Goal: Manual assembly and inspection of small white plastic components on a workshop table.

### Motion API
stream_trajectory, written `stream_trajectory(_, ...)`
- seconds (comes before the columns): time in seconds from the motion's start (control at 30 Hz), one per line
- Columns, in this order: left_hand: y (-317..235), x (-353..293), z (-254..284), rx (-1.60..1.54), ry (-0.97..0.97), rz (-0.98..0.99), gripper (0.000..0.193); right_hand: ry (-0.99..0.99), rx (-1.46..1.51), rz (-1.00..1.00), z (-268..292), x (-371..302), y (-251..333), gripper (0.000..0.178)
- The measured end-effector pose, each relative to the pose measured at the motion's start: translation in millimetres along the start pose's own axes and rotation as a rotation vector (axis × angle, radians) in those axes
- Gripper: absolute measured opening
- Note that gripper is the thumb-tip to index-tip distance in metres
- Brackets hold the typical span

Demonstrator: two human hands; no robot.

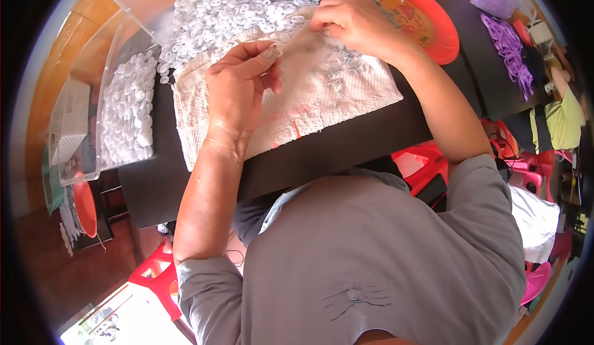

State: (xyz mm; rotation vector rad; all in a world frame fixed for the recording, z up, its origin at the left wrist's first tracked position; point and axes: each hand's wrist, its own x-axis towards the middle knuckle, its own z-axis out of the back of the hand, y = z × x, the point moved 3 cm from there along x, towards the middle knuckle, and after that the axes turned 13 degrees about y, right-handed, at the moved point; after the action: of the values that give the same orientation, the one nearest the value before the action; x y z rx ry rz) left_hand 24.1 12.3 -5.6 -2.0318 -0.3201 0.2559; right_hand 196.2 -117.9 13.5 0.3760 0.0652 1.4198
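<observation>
Two fingertips of the left hand [238, 91] pinch one small white plastic ring [271, 52], raised clear of the white cloth [322, 107], apparently to keep it apart from the rest. The right hand [352, 23] rests curled, fingers down, on the cloth beside small metal pieces [339, 73]; whether it grips anything cannot be told. One heap of white rings [235, 8] lies at the cloth's far edge within reach, a clear tray [127, 107] of more rings left, a red dish [427, 23] right.
</observation>
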Motion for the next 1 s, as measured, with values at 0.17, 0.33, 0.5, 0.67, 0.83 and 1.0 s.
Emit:
stream_trajectory(0.17, -1, 1, 5, -0.016, 0.003, 0.001, 0.013, 0.024, 0.006, 0.004, -3, 1, 1, 0.013)
stream_trajectory(0.33, -18, 3, 17, -0.027, -0.075, -0.099, 0.012, -0.080, 0.009, -0.021, -1, 5, 8, 0.012)
stream_trajectory(0.5, -24, 3, 26, -0.053, -0.150, -0.153, 0.010, -0.090, -0.016, -0.025, -3, 9, 7, 0.013)
stream_trajectory(0.67, -22, 2, 23, -0.055, -0.142, -0.123, 0.011, 0.009, 0.027, -0.048, 4, 7, 9, 0.010)
stream_trajectory(0.83, -21, 0, 17, -0.004, -0.112, -0.070, 0.013, 0.120, -0.036, 0.077, 5, 4, 33, 0.007)
stream_trajectory(1.0, -19, 0, 15, 0.030, -0.115, -0.050, 0.013, 0.155, -0.071, 0.146, 10, -4, 49, 0.005)
